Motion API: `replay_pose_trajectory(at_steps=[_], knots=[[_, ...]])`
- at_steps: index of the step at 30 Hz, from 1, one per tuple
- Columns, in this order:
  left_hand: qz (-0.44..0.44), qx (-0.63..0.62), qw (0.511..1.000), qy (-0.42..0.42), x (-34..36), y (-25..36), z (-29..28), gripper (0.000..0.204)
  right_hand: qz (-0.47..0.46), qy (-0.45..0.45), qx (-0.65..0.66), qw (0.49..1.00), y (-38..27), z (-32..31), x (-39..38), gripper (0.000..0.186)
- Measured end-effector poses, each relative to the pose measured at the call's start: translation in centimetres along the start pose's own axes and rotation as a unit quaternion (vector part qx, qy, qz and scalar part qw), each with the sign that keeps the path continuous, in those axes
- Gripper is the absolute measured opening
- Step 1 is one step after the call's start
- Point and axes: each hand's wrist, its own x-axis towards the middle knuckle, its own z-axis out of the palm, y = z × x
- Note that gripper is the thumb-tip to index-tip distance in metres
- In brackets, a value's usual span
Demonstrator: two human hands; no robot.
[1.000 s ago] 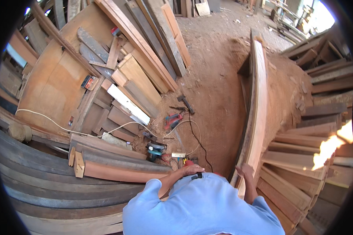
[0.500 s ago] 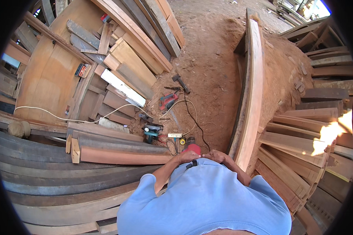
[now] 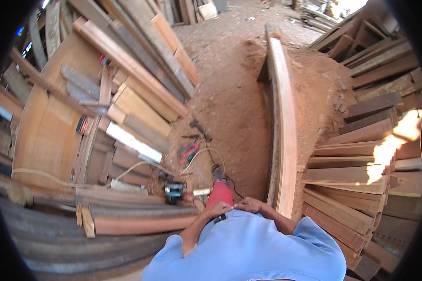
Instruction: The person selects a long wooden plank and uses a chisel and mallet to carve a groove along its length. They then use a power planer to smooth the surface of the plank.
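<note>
At my waist, my left hand (image 3: 220, 209) and my right hand (image 3: 249, 204) come together, thumb tips nearly touching. Both have curled fingers at the lower front of my light blue shirt (image 3: 253, 239), by the top of the red legwear (image 3: 220, 193). Whatever they pinch is hidden under the fingers. A small black piece (image 3: 219, 218) lies on the shirt beside the left hand. Ahead of my foot, on the dusty ground, are a teal circular saw (image 3: 173, 192), a white power strip (image 3: 201, 192), a red power tool (image 3: 188, 153) and a dark hammer-shaped tool (image 3: 200, 129).
A long plank on edge (image 3: 286, 126) runs ahead on my right. Stacked boards (image 3: 347, 180) fan out at the far right. Timber piles and a plywood sheet (image 3: 51, 136) fill the left. A pale cable (image 3: 89, 185) and a dark cord cross the tool area.
The view has shifted, so the tools and plank sit further left and lower. More of the red legwear shows, with one leg forward. Both hands stay together at the waist.
</note>
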Motion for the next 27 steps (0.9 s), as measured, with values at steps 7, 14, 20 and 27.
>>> replay_pose_trajectory(at_steps=[7, 14, 20, 27], knots=[[-0.046, -0.116, 0.991, -0.059, 4.7, -1.0, -8.9, 0.044, 0.112, -0.036, -0.039, 0.992, -4.8, -6.5, 4.5, 0.073], [-0.085, -0.201, 0.975, -0.047, 6.7, -1.2, -21.8, 0.039, 0.067, -0.064, -0.075, 0.993, -15.1, -13.8, 12.8, 0.073], [-0.075, -0.162, 0.984, -0.018, 7.0, 2.3, -28.4, 0.042, 0.057, -0.044, -0.101, 0.992, -17.3, -17.4, 18.5, 0.069], [-0.054, -0.222, 0.972, 0.055, 8.4, 3.2, -32.5, 0.047, 0.084, -0.157, -0.139, 0.974, -21.5, -23.4, 24.6, 0.063]])
